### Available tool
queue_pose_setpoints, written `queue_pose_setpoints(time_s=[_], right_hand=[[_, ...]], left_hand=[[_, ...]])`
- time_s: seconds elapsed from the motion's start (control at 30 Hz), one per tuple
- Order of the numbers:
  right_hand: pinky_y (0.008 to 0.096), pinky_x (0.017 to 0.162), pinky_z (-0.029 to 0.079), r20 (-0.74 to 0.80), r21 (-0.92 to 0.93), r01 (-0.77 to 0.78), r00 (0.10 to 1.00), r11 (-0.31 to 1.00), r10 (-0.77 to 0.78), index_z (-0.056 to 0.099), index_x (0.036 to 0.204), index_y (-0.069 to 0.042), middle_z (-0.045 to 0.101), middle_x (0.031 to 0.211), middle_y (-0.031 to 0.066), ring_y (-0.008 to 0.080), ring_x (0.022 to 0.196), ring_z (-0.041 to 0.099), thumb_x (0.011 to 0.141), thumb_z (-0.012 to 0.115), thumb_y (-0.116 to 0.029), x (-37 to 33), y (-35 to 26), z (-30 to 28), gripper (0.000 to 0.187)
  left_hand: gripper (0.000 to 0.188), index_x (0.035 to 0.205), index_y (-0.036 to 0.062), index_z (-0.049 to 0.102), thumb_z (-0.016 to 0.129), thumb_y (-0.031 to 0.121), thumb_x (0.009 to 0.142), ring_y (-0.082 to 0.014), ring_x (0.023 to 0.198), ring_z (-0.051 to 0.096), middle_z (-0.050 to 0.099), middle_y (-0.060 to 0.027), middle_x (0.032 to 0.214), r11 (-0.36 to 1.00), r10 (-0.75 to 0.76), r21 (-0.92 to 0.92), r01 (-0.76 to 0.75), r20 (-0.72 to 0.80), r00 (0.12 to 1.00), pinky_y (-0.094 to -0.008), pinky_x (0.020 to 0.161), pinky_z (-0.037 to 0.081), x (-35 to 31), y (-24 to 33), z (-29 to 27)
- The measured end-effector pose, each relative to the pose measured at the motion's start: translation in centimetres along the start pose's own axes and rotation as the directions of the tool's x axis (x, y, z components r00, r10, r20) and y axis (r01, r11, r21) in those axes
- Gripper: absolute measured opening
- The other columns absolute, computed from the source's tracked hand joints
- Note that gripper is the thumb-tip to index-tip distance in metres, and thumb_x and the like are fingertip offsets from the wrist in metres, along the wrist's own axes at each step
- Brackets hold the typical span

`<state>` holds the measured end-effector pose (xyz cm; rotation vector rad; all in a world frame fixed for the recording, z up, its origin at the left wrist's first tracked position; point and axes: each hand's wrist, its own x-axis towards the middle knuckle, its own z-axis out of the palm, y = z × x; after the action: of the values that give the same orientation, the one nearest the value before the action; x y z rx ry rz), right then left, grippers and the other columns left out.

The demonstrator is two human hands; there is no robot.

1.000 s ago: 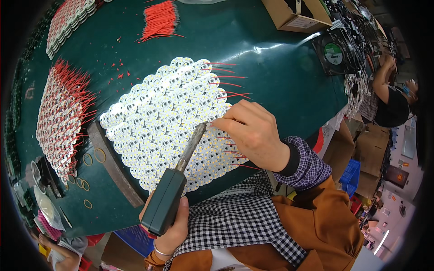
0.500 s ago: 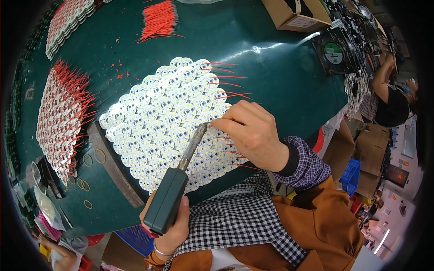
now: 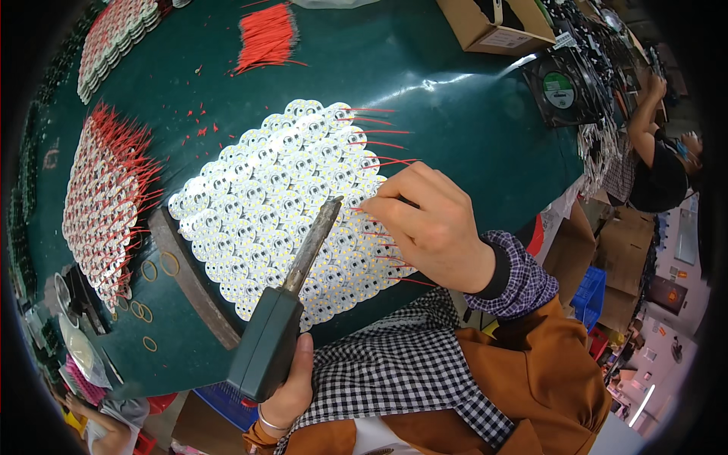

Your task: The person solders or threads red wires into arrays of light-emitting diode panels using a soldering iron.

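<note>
Left hand [image 3: 293, 388] closed around a handheld tool [image 3: 265, 345], dark green in body, with a long, discoloured metal shaft [image 3: 312, 249] slanting up and to the right. Tip of shaft over the middle of the right part of the array, just beside the fingertips opposite, with a small gap between; contact with the surface below impossible to tell. Right hand [image 3: 434, 224] palm down at the right edge of the array, thumb and fingers bent toward one another; grip on any wire likewise impossible to tell.

Beneath both: white round boards [image 3: 277, 199] in overlapping rows on a green table [image 3: 470, 163], with thin red wires [image 3: 388, 132] projecting from the right margin. Along the lower left side of the array, a curved metal bar [image 3: 196, 280]; beyond it, rubber bands [image 3: 179, 265] and a second group of wired boards [image 3: 98, 201]. Toward the far edge, a bundle of red wire [image 3: 267, 36]; at upper right, a cardboard box [image 3: 506, 36] and a black fan [image 3: 559, 89]. Farther right, a co-worker [image 3: 658, 180] in dark clothing.
</note>
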<state>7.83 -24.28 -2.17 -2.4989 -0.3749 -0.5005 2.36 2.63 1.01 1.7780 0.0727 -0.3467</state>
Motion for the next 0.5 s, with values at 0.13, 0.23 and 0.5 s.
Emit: queue_pose_setpoints(time_s=[0.13, 0.23, 0.5], right_hand=[[0.0321, 0.059, 0.043, 0.014, -0.033, -0.006, 1.0, 0.999, 0.006, 0.071, 0.088, -0.007, 0.059, 0.078, 0.0025, 0.0192, 0.069, 0.057, 0.072, 0.073, 0.001, 0.1, 0.2, 0.2, 0.018], [0.0322, 0.06, 0.044, 0.024, -0.063, -0.021, 0.999, 0.998, 0.023, 0.071, 0.088, -0.007, 0.06, 0.078, 0.0023, 0.0191, 0.069, 0.057, 0.072, 0.073, 0.001, -0.1, 0.3, 0.3, 0.018], [0.0324, 0.062, 0.045, 0.035, -0.089, -0.04, 0.998, 0.995, 0.043, 0.071, 0.088, -0.007, 0.06, 0.078, 0.0024, 0.0193, 0.069, 0.058, 0.072, 0.071, 0.0, -0.1, 0.3, 0.4, 0.018]], left_hand=[[0.043, 0.123, -0.0017, 0.062, 0.073, -0.004, 0.081, -0.0185, 0.101, 0.064, 0.067, -0.011, 0.112, 0.975, 0.135, 0.175, -0.139, 0.039, 0.99, -0.032, 0.09, 0.051, 0.3, -0.3, 0.1], [0.041, 0.121, -0.0021, 0.063, 0.074, -0.002, 0.082, -0.0181, 0.101, 0.065, 0.068, -0.0115, 0.111, 0.985, 0.048, 0.165, -0.052, 0.029, 0.998, -0.032, 0.09, 0.051, 0.6, -0.6, 0.1], [0.035, 0.117, -0.0021, 0.065, 0.074, 0.001, 0.084, -0.0171, 0.096, 0.066, 0.069, -0.0103, 0.107, 0.982, 0.005, 0.189, -0.02, 0.078, 0.997, -0.0306, 0.086, 0.052, 1.2, 0.0, 0.3]])
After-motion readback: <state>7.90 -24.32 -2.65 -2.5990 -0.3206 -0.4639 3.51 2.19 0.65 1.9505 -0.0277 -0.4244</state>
